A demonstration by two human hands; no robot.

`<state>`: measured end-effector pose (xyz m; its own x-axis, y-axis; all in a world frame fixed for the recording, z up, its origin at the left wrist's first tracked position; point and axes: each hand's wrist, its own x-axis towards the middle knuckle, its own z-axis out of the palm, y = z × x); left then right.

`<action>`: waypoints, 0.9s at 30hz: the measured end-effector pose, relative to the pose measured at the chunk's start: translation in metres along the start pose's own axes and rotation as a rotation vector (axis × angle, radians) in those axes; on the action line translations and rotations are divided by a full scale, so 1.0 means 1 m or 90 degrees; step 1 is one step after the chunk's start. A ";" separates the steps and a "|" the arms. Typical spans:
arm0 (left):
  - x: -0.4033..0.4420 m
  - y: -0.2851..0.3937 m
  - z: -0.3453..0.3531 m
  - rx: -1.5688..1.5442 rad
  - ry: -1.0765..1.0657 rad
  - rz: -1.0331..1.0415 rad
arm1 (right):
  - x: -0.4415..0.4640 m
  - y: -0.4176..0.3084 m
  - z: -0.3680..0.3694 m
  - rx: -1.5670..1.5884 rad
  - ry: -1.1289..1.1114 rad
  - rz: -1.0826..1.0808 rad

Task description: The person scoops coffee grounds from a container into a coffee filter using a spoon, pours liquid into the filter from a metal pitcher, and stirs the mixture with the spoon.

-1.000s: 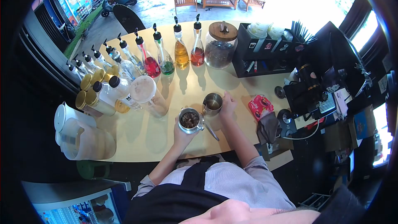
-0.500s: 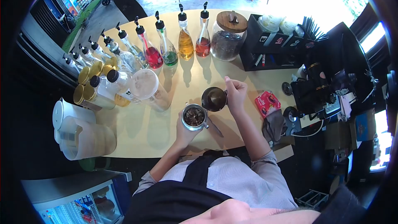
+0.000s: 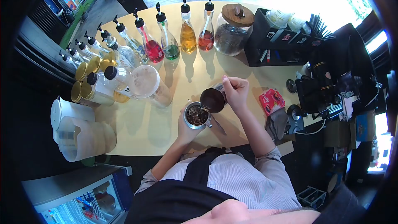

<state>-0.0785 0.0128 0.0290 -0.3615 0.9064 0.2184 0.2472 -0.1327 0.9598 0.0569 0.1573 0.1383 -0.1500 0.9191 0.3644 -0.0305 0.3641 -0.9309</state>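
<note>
The right grip (image 3: 236, 93) grasps a tilted pitcher (image 3: 213, 101); just beside it, the left grip (image 3: 187, 130) clasps a cup (image 3: 197, 127).

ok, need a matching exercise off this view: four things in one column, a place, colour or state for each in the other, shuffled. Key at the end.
Column 1
1. pitcher
2. jar
3. pot
4. packet

Column 2
a. red, lying by the dark cloth
b. in the left hand, dark bits inside
c. tilted, in the right hand
d. standing on the table, topped with a wooden lid

Pairs: 1-c, 2-d, 3-b, 4-a
</note>
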 end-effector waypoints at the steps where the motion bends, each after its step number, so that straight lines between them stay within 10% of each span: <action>1: 0.000 -0.001 0.000 -0.006 -0.001 0.002 | 0.000 -0.001 0.000 -0.012 -0.004 -0.010; 27: 0.001 -0.010 0.001 0.009 0.001 0.023 | 0.009 -0.023 0.009 -0.089 -0.049 -0.149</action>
<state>-0.0804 0.0155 0.0189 -0.3532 0.9008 0.2526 0.2726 -0.1592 0.9489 0.0471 0.1554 0.1628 -0.2304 0.7952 0.5609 0.0624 0.5873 -0.8070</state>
